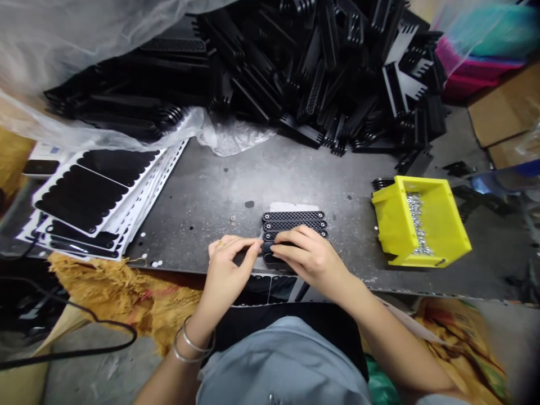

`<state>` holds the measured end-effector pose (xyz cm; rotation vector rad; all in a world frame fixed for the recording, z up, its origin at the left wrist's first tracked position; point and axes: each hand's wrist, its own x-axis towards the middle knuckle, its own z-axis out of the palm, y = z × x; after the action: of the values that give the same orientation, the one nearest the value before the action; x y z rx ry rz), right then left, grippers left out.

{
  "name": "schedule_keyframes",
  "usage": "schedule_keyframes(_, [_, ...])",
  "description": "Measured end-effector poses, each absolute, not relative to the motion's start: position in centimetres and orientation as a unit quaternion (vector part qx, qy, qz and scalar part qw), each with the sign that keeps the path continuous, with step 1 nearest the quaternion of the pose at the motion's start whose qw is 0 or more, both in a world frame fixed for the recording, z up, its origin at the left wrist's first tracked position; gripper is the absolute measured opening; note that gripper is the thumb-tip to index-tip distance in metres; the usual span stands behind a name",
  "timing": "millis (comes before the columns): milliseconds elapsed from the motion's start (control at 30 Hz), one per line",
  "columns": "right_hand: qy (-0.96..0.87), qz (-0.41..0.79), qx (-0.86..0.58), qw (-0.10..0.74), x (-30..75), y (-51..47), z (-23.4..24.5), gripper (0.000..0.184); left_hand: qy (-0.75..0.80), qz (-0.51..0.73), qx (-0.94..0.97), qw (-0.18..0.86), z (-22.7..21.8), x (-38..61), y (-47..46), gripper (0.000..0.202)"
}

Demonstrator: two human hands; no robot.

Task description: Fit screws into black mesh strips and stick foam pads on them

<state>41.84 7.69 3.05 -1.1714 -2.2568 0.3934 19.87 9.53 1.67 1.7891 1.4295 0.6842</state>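
Several black plastic strips (294,216) with rounded ends lie side by side in front of me. The farther ones show a mesh pattern and a small metal spot at each end. Nearer to me, the strips look smooth and are partly covered by my fingers. At their left end, my left hand (232,259) pinches thumb and forefinger together; whatever is between the tips is too small to make out. My right hand (310,256) lies over the nearer strips, its bent fingertips gripping a smooth black strip (267,246). Its thumb is hidden.
A yellow bin (449,225) of small metal screws stands at the right. Sheets of black stickers (90,188) are stacked at the left. Behind, black plastic parts (320,73) are heaped by clear plastic film (105,45). Another sticker sheet (257,289) lies by my lap.
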Motion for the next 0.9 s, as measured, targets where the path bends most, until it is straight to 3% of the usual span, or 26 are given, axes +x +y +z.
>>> schedule_keyframes(300, [-0.814,0.167,-0.488,0.268,44.0,6.4,4.0,0.022,0.578,0.262,0.674,0.379,1.4,20.8,9.9,0.018])
schedule_keyframes(433, [-0.715,0.273,-0.559,0.318,47.4,5.3,4.1,0.014,0.572,0.266,0.679,0.377,1.5,20.7,9.9,0.019])
schedule_keyframes(633, [-0.700,0.290,-0.541,0.364,48.2,5.6,2.5,0.012,0.569,0.256,0.694,0.358,1.5,20.6,10.4,0.024])
schedule_keyframes(833, [-0.722,0.163,-0.568,0.360,47.9,3.3,4.1,0.018,0.570,0.238,0.740,0.267,2.3,20.2,8.5,0.024])
schedule_keyframes(900, [-0.713,0.181,-0.575,0.358,47.4,1.2,4.7,0.022,0.550,0.224,0.771,0.229,2.7,20.3,6.6,0.024])
